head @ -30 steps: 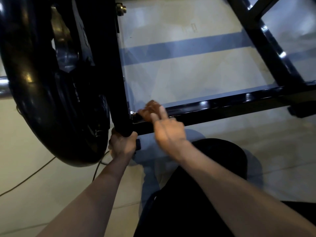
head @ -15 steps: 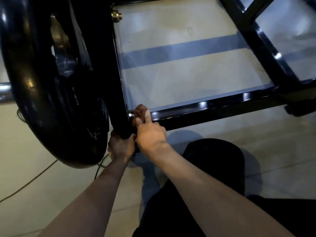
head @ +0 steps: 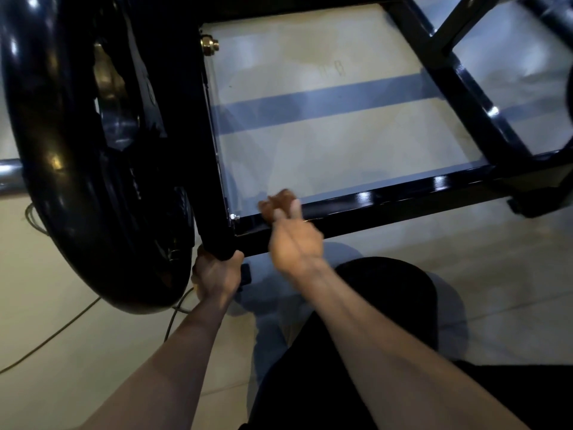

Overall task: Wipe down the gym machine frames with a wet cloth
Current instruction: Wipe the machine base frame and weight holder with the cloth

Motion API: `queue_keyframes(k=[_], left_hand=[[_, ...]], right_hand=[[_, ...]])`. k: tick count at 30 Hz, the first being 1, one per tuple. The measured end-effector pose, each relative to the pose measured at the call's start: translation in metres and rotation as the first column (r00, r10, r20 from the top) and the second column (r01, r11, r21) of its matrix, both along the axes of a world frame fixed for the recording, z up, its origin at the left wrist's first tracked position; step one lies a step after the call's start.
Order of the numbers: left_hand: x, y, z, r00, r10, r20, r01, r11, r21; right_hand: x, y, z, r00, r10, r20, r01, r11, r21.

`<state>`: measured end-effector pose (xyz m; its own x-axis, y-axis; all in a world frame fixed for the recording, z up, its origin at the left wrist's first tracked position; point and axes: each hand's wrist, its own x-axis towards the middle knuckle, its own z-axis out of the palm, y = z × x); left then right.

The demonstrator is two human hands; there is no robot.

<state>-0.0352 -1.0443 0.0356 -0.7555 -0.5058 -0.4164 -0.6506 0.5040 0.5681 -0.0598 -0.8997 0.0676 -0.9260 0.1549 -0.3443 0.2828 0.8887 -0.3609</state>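
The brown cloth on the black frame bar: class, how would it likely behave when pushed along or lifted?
The brown cloth looks bunched under the right hand, so it is probably floppy. It is small, so likely light. On the glossy frame bar it should slide easily.

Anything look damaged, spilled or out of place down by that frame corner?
Nothing damaged or spilled. A loose cable trails across the floor under the black wheel, near the left hand gripping the frame. The right hand is blurred.
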Motion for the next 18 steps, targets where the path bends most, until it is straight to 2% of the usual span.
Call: queue_keyframes(k=[3, 6, 9, 11, 13, 15, 16, 17, 18], left_hand=[[0.000, 0.001, 0.000, 1.000, -0.018, 0.000, 0.018, 1.000, -0.004], [0.002, 0.001, 0.003, 1.000, 0.018, -0.003, -0.018, 0.999, 0.037], [0.008, 0.018, 0.009, 0.959, 0.259, 0.110, -0.273, 0.952, 0.136], [0.013, 0.032, 0.011, 0.889, 0.414, 0.197, -0.456, 0.842, 0.290], [0.015, 0.046, 0.015, 0.856, 0.464, 0.227, -0.511, 0.698, 0.501], [0.013, 0.058, 0.020, 0.872, 0.420, 0.250, -0.479, 0.635, 0.606], [0.010, 0.063, 0.024, 0.885, 0.387, 0.258, -0.458, 0.635, 0.622], [0.007, 0.068, 0.027, 0.901, 0.353, 0.254, -0.431, 0.650, 0.626], [0.004, 0.074, 0.033, 0.918, 0.312, 0.245, -0.396, 0.669, 0.629]], right_hand=[[0.010, -0.022, 0.007, 0.982, 0.186, 0.015, -0.186, 0.982, -0.005], [0.006, 0.015, 0.001, 0.973, 0.231, 0.003, -0.231, 0.973, 0.010], [0.000, 0.084, -0.001, 0.995, 0.082, -0.055, -0.084, 0.996, -0.025], [0.001, 0.126, 0.008, 0.992, -0.092, -0.082, 0.089, 0.995, -0.033], [0.002, 0.160, 0.016, 0.968, -0.240, -0.066, 0.241, 0.970, 0.010], [-0.001, 0.174, 0.024, 0.951, -0.308, 0.002, 0.308, 0.951, 0.020], [-0.004, 0.172, 0.029, 0.946, -0.323, 0.006, 0.323, 0.945, -0.047], [-0.006, 0.166, 0.032, 0.934, -0.358, 0.001, 0.351, 0.915, -0.199], [-0.005, 0.158, 0.036, 0.906, -0.423, 0.026, 0.396, 0.825, -0.404]])
